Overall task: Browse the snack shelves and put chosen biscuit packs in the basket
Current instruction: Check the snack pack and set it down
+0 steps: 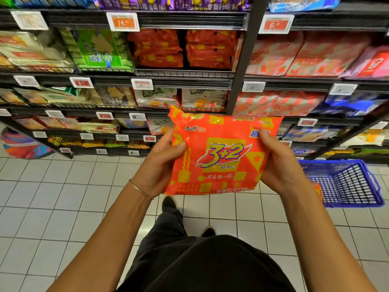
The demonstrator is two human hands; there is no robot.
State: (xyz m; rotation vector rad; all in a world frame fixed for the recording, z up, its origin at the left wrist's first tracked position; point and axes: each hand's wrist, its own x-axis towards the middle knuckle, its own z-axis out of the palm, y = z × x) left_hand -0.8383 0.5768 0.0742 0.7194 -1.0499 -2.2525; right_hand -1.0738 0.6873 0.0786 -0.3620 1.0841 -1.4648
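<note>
I hold an orange and yellow biscuit pack (221,157) marked "3+2" in front of me, face up. My left hand (160,165) grips its left edge with the thumb on the front. My right hand (277,163) grips its right edge, thumb on top. A blue plastic basket (353,182) stands on the tiled floor to my right, below the shelves; a bit of an orange pack shows inside it behind my right wrist. More orange packs of the same kind (183,49) lie on the upper shelf ahead.
Dark snack shelves (185,77) with price tags fill the view ahead, stocked with green (99,49), pink (294,55) and blue (347,104) packs. A shelf upright (242,60) divides two bays. White floor tiles (63,197) lie to my left; my shoes show below the pack.
</note>
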